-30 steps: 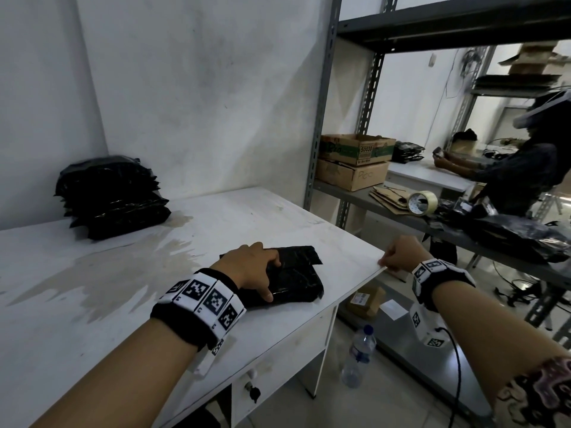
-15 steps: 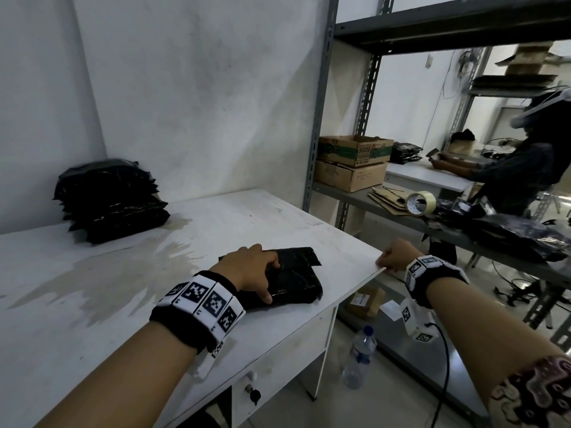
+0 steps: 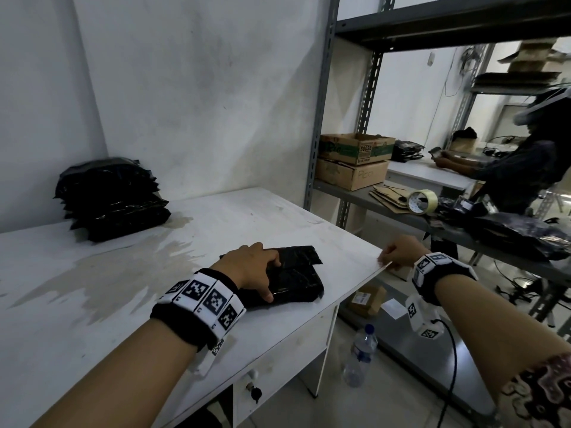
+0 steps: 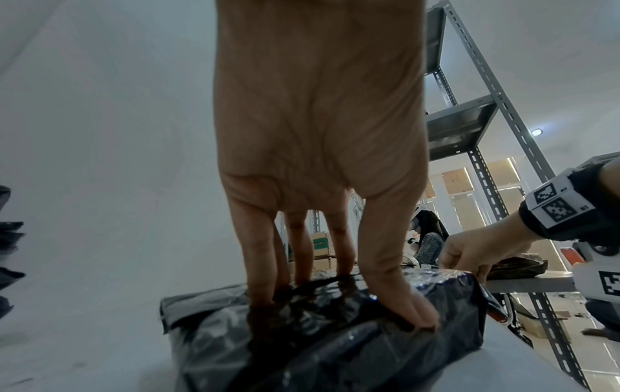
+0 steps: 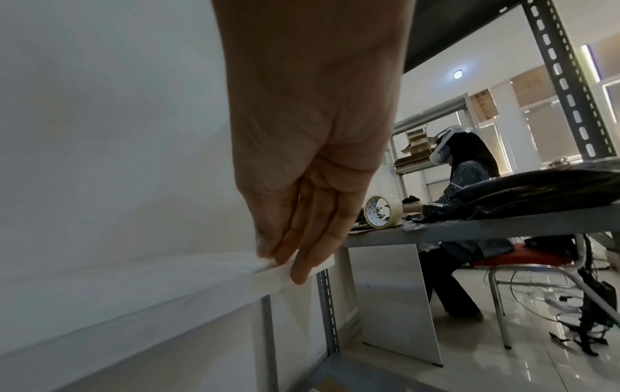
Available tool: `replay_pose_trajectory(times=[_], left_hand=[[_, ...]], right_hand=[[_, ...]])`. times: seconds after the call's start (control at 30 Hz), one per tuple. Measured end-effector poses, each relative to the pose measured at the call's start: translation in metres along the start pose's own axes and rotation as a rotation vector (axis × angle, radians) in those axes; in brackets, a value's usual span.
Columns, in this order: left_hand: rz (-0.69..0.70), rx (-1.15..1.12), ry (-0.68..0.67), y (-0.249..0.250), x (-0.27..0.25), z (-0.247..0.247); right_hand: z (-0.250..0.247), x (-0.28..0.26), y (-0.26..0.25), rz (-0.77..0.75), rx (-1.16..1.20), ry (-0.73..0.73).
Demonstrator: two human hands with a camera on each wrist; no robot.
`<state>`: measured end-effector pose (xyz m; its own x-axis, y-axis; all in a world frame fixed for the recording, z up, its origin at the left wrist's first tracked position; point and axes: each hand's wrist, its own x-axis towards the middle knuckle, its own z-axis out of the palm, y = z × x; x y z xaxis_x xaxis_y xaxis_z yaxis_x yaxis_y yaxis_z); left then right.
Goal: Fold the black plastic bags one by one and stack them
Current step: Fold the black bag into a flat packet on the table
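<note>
On table near front right corner: left hand [image 3: 250,267] pressed on folded bag [image 3: 290,281], fingers [image 4: 265,268] curled into plastic, thumb [image 4: 396,299] clamped over near edge. Right hand [image 3: 398,253] apart from bag, fingers [image 5: 302,233] straight and together, laid over table [image 3: 92,319] edge, nothing held. Stack [image 3: 111,199] well apart, at far left by wall. Judged: fold done, transfer due. Bag to be kept pinched flat so folds not sprung; set square on stack, then pressed. Risk: slick plastic unfolding in transit.
</note>
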<state>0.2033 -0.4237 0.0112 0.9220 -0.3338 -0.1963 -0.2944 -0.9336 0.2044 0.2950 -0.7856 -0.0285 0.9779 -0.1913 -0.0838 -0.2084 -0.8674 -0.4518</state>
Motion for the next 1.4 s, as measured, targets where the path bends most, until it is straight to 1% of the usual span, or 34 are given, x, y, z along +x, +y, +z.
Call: replay_pose_trajectory(times=[0.07,0.1,0.17,0.23,0.37,0.53,0.67,0.83,1.0,1.1,1.27,1.33,1.4], left_hand=[[0.0,0.003,-0.001,0.001,0.0,0.0],[-0.001,0.006,-0.001,0.001,0.0,-0.001],[-0.002,0.008,0.0,0.001,-0.001,0.0],[0.0,0.008,0.003,0.001,-0.002,0.0],[0.005,0.009,0.006,0.001,-0.003,0.0],[0.008,0.006,0.003,0.001,-0.003,0.0],[0.006,0.002,0.002,0.001,-0.003,0.0],[0.009,0.004,0.005,0.001,-0.004,0.0],[0.01,0.008,0.003,0.0,-0.002,0.001],[0.006,0.01,0.001,0.0,-0.001,0.001],[0.005,0.014,0.003,0.0,-0.001,0.001],[0.003,0.015,0.006,0.0,-0.002,0.001],[0.003,0.014,0.008,0.0,-0.002,0.001]], right_hand=[[-0.001,-0.003,-0.001,0.021,0.071,0.055],[-0.001,-0.004,-0.001,0.012,0.058,0.07],[0.001,-0.006,-0.001,-0.036,-0.015,0.049],[0.002,-0.01,-0.002,-0.052,-0.036,0.027],[0.0,-0.009,-0.004,-0.021,-0.01,0.033],[0.003,-0.004,-0.002,0.066,-0.005,0.067],[0.005,-0.001,-0.006,0.095,-0.049,0.047],[0.012,-0.005,-0.015,0.09,-0.143,-0.01],[0.013,-0.004,-0.01,0.134,-0.085,-0.018],[0.007,-0.003,-0.006,0.14,0.009,-0.017],[0.002,-0.006,-0.002,0.125,0.142,0.06],[0.005,-0.007,-0.001,0.088,0.16,0.095],[0.005,-0.008,0.001,0.033,0.107,0.107]])
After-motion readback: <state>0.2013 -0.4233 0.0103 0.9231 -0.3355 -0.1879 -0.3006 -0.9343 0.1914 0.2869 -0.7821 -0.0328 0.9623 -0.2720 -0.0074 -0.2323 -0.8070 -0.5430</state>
